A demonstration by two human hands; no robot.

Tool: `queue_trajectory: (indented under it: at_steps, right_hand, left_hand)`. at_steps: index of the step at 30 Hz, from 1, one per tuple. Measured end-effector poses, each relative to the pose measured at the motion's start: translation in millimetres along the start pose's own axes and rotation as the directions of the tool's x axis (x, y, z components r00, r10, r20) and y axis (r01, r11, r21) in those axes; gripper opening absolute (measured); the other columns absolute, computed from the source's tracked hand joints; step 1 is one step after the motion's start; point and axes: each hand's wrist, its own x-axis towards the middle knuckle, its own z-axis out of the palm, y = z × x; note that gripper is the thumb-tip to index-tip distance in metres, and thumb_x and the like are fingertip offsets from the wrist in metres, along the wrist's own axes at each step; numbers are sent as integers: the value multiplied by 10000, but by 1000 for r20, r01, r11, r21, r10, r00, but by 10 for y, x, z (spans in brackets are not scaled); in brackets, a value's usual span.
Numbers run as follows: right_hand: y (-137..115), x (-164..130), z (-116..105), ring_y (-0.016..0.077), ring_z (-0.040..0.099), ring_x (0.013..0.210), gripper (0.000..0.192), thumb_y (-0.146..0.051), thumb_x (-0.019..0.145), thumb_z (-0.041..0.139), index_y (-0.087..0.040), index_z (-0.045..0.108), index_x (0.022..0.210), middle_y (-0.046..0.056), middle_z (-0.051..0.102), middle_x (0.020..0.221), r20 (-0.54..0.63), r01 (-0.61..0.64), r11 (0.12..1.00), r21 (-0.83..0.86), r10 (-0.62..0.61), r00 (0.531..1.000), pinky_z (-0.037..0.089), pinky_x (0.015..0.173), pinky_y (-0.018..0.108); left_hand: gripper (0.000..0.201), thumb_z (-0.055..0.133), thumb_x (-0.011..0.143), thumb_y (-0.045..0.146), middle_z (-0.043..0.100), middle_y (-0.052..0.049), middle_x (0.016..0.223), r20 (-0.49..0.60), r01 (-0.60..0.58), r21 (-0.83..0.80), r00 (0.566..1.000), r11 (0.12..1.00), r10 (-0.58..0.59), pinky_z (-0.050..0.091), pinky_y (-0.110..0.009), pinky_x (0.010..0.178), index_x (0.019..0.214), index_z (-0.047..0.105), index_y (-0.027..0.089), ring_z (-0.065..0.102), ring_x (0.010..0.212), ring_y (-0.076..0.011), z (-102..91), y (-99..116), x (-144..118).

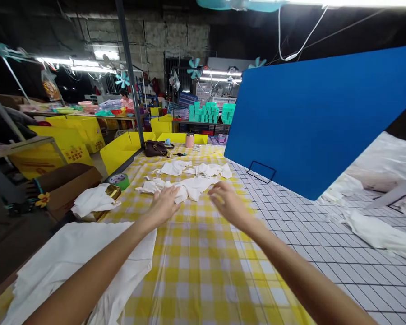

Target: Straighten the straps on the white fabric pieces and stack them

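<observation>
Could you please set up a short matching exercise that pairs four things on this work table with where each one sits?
Things:
1. green tape roll
2. pink cylindrical cup
3. dark brown handbag
4. tall blue divider board

Places:
A. far end, right of the handbag
B. left table edge, beside folded white cloth
C. upright on the white grid surface
D. far end, by the metal pole

Pairs: 1-B, 2-A, 3-D, 4-C

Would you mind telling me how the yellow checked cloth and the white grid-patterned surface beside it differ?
The yellow checked cloth has broad yellow and white squares; the white grid surface has thin dark lines on white. The left hand and right hand reach over the cloth, by the small white fabric pieces; the blue board stands on the grid surface. Both lie flat.
</observation>
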Motion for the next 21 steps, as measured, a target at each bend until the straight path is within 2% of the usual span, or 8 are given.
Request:
queue_trajectory:
  at_steps: [2,5,8,10,13,16,18,21]
  right_hand:
    - [13,154,281,237,489,1119,200,-254,844,551,-173,630,1008,98,519,1242,142,-80,996,-25,83,986,406,923,426]
    - [49,402,732,282,409,1212,198,-184,821,527,-177,687,936,123,493,1292,226,-178,984,-27,179,957,362,947,415]
    - [67,556,994,248,451,1171,277,-152,846,443,-191,665,1008,114,539,1234,233,-231,973,14,222,947,355,936,390]
    - [25,530,1009,212,525,1061,299,-135,866,386,-180,665,962,107,591,1136,237,-236,970,65,215,947,368,909,354]
    - [-134,231,800,169,580,897,337,-177,908,322,-160,653,850,91,630,1003,263,-206,962,178,155,952,417,815,290]
    - [-349,-325,388,139,593,791,360,-313,930,335,-179,630,773,44,648,860,346,-152,929,339,27,938,448,731,240]
    - [-485,-748,77,148,591,786,379,-394,920,354,-175,629,778,52,646,863,456,-192,846,497,-66,887,450,738,260]
    - [-653,-1320,-325,153,590,801,362,-425,895,405,-183,645,771,54,650,863,609,-301,818,491,-75,789,452,756,271]
  left_hand:
    - [578,572,779,207,329,-102,1437,191,-33,119,982,992,9,204,-585,1048,1328,396,226,283,1317,-330,373,-41,100]
    - [545,556,779,196,234,-44,1483,217,-139,204,972,969,94,131,-600,1063,1303,432,282,165,1362,-323,730,-174,231]
    - [495,527,796,201,223,-24,1486,238,-146,223,967,964,91,118,-600,1064,1279,463,292,131,1371,-313,820,-302,332]
    - [465,495,823,224,221,-24,1486,283,-98,213,958,972,34,119,-609,1057,1283,461,282,137,1367,-322,785,-355,370]
    - [459,448,863,283,205,-38,1489,349,-12,153,936,988,-42,119,-608,1057,1321,416,261,142,1366,-324,654,-372,325]
    - [549,457,856,278,158,-85,1496,369,41,58,928,997,-59,120,-575,1074,1382,312,215,120,1374,-301,464,-300,93]
    - [623,469,841,247,144,-116,1494,373,39,-25,928,999,-27,122,-554,1082,1413,229,183,108,1378,-285,340,-194,-166]
    - [671,461,844,276,158,-126,1490,414,-5,-205,906,979,91,139,-491,1103,1430,157,159,121,1379,-253,231,48,-636]
